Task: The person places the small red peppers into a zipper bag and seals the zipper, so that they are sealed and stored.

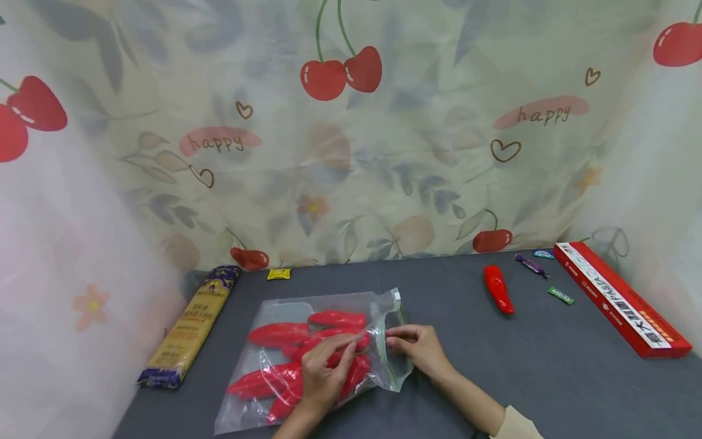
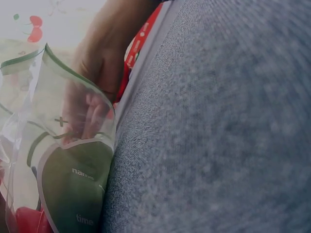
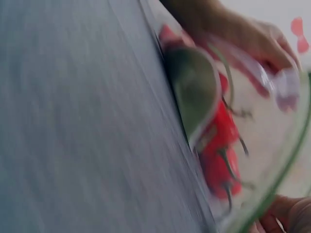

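Nearest, a clear bag (image 1: 276, 311) of red peppers (image 1: 269, 379) lies on a dark table (image 1: 450, 305); left hand (image 1: 323, 372) pinches its film, right hand (image 1: 421, 349) its open mouth (one loose pepper (image 1: 498, 289) lies beyond, right).

Pinches with the left hand (image 1: 323, 369) at lower centre of the frame, with left forearm (image 1: 300, 421) cut by the bottom edge; pinches with the right hand (image 1: 421, 350), right forearm (image 1: 471, 399) slanted toward lower right.

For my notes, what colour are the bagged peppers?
The peppers are red, clearest in the head view.
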